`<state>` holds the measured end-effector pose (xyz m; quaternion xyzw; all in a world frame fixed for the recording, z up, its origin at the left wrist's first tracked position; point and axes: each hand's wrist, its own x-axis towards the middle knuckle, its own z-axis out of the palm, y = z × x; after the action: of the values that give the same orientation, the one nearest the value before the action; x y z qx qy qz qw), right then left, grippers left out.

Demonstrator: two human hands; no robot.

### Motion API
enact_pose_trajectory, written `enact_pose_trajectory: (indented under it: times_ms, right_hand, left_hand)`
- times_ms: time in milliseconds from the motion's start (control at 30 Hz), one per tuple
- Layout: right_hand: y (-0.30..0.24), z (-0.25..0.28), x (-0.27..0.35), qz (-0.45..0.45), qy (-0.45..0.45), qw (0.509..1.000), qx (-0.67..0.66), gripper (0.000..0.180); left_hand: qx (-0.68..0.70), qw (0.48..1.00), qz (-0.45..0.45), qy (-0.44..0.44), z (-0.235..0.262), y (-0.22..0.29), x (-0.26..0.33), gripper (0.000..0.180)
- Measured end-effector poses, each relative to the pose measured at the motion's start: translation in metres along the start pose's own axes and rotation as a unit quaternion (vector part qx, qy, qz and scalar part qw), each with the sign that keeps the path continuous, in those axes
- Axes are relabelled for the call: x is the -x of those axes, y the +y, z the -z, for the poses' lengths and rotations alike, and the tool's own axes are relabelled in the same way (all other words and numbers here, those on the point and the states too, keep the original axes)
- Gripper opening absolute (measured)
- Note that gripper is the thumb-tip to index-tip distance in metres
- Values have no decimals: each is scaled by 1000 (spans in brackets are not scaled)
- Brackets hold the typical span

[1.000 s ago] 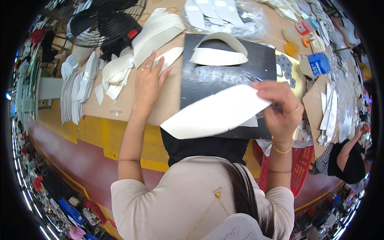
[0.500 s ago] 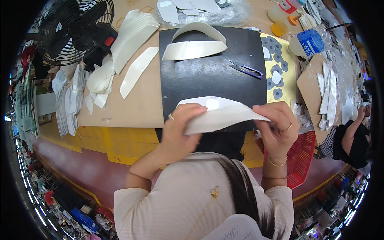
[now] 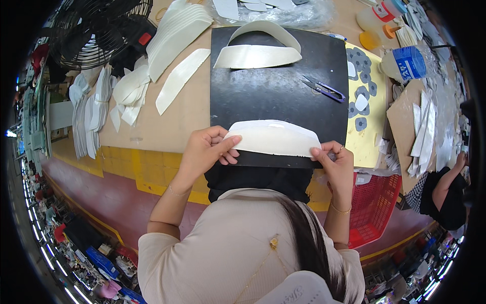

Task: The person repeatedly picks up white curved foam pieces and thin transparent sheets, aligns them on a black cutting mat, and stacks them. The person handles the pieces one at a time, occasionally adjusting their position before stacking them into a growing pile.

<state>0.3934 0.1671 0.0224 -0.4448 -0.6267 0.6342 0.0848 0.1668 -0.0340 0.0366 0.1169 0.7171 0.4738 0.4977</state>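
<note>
A curved white fabric piece [image 3: 273,139] is stretched between my two hands over the near edge of the black mat [image 3: 276,96]. My left hand [image 3: 211,146] pinches its left end, thumb on top. With thumb and fingers my right hand [image 3: 331,159] grips the right end. A second white layer shows along the piece's far edge. Farther back on the mat lies a similar white piece bent into a loop [image 3: 258,57]. Thread snips with purple handles [image 3: 326,91] rest on the mat's right side.
To the left are a stack of white curved pieces [image 3: 177,38], a single white strip [image 3: 183,78] and a black fan [image 3: 101,30]. On the right stand a yellow sheet with grey pieces [image 3: 372,137], bottles including a blue-labelled jar [image 3: 405,65], and a red basket [image 3: 372,213].
My left hand has moved left from the top of the piece to its left end. The piece, bent before, now lies flatter and straighter between both hands. The view has shifted slightly.
</note>
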Motion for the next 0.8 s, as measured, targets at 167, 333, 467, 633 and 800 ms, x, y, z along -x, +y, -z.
enact_pose_trajectory:
  times_ms: [167,333,467,633,800]
  right_hand:
    - [-6,-5,-8,14,31,994,105,19]
    - [-8,-5,-8,15,30,990,135,17]
    - [-2,-5,-9,49,49,986,153,22]
    - [-2,-6,-9,50,56,982,174,23]
    - [-5,-8,-9,38,54,980,186,20]
  left_hand:
    - [-44,998,21,31,-4,3,-8,24]
    - [-68,997,21,40,-6,1,-12,30]
    - [-83,996,12,41,-6,0,-14,32]
    - [-102,994,11,40,-7,3,-15,32]
    - [-102,994,3,41,-7,2,-15,32]
